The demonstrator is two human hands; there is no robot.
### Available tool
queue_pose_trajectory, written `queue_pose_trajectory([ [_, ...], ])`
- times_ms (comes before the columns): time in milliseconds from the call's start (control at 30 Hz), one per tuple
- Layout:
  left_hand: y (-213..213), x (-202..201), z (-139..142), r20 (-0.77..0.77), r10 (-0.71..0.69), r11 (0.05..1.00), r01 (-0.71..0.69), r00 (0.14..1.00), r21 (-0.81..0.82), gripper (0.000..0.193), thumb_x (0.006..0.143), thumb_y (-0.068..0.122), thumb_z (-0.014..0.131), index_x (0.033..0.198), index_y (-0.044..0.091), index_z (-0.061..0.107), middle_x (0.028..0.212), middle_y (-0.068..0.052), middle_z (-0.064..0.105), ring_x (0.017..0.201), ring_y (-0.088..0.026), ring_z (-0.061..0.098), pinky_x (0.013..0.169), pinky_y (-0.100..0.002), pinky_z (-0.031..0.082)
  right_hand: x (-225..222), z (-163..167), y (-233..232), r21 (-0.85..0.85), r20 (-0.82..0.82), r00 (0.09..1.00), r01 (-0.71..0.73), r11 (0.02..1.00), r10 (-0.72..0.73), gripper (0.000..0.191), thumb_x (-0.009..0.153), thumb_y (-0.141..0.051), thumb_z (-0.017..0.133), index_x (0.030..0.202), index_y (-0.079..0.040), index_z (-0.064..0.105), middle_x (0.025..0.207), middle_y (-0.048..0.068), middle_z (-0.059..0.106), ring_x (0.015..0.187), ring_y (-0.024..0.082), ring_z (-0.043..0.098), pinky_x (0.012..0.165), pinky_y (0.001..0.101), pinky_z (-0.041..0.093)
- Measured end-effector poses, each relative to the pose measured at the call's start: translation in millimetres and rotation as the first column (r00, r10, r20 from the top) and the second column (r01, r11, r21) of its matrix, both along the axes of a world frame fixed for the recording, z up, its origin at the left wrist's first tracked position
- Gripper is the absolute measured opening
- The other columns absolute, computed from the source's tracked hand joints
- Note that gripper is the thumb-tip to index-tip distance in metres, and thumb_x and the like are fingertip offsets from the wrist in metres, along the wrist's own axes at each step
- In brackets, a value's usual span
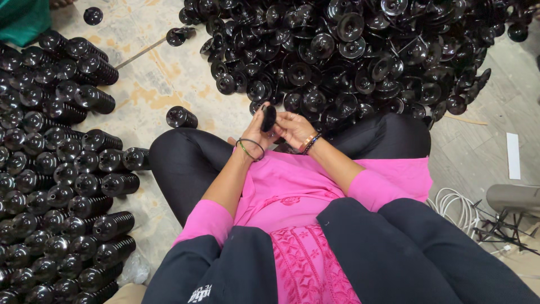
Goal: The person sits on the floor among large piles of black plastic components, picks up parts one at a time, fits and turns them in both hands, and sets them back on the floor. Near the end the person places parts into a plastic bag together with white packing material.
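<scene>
Left edge, nine o'clock side: stacked columns of black discs (pixel 67 186) lie in rows on the floor (pixel 152 84), nested tight, ends facing up toward me. One short stack (pixel 181 117) lies apart at about ten o'clock from the hands, and a single loose disc (pixel 93 15) sits up by the top edge.

Centre: person sits cross-legged, black trousers, pink tunic, dark jacket open. Left hand (pixel 256 132) is raised over the lap, fingers curled, pinching a black disc (pixel 269 117) edge-on near its fingertips; thread bracelets (pixel 250 149) on that wrist. Right hand (pixel 292 128) is just beside it at three o'clock, palm up, fingers loosely bent toward the same disc; whether it grips the disc or only steadies it, cannot tell, the disc hides the fingertips. Beaded bangles (pixel 310 143) on the right wrist.

Twelve o'clock and rightward: big loose heap of black discs (pixel 349 50), unsorted, spilling close to the knees.

Far right, four o'clock: coiled white cable (pixel 453 205) and a grey stand base (pixel 513 197) on the floor.

Judgement: step in hand looks like checking or aligning one disc held between both hands, mid-cycle between the loose heap and the stacked rows. Next move seems to call for keeping the disc flat-faced and square so it nests onto a stack, with a firm pinch on the rim.
</scene>
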State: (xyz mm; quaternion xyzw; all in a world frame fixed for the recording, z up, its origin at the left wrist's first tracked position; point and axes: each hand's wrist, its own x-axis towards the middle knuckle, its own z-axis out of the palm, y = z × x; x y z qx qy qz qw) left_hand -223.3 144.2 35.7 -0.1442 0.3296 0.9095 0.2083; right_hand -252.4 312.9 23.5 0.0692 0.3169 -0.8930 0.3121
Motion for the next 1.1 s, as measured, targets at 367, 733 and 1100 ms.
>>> queue_pose_trajectory([
  [367,8.2,-9.3,-29.1,-0.145,0.097,0.937,-0.139,0.985,-0.321,0.03,0.108,0.035,0.057,0.119,0.007,0.056,0.099,-0.003,0.065,0.085,-0.011,0.066,0.08,-0.032,0.06,0.2,-0.3,4.5,0.247,-0.187,0.982,0.047,0.968,0.0,0.02,0.096,-0.003,0.07,0.114,0.005,0.069,0.103,0.01,0.073,0.086,0.016,0.072,0.082,0.0302,0.061],
  [733,14.8,-14.5,-30.0,-0.466,0.017,0.596,-0.383,0.885,-0.705,0.036,0.107,0.031,0.06,0.132,0.006,0.056,0.118,-0.006,0.065,0.105,-0.012,0.062,0.087,-0.028,0.052,-10.2,6.0,13.4,0.522,-0.325,0.945,0.143,0.841,0.04,0.021,0.092,-0.003,0.072,0.113,0.0,0.074,0.102,0.008,0.076,0.089,0.017,0.071,0.082,0.0298,0.059],
  [1100,-5.2,-18.3,-26.3,0.028,0.226,0.609,-0.118,0.974,-0.785,0.038,0.097,0.036,0.06,0.122,0.009,0.062,0.108,-0.008,0.066,0.094,-0.019,0.061,0.08,-0.03,0.048,13.0,-2.0,-8.0,0.805,-0.414,0.375,0.577,0.141,0.83,0.019,0.085,-0.003,0.063,0.099,-0.006,0.075,0.099,0.017,0.062,0.097,0.037,0.065,0.081,0.0444,0.054],
])
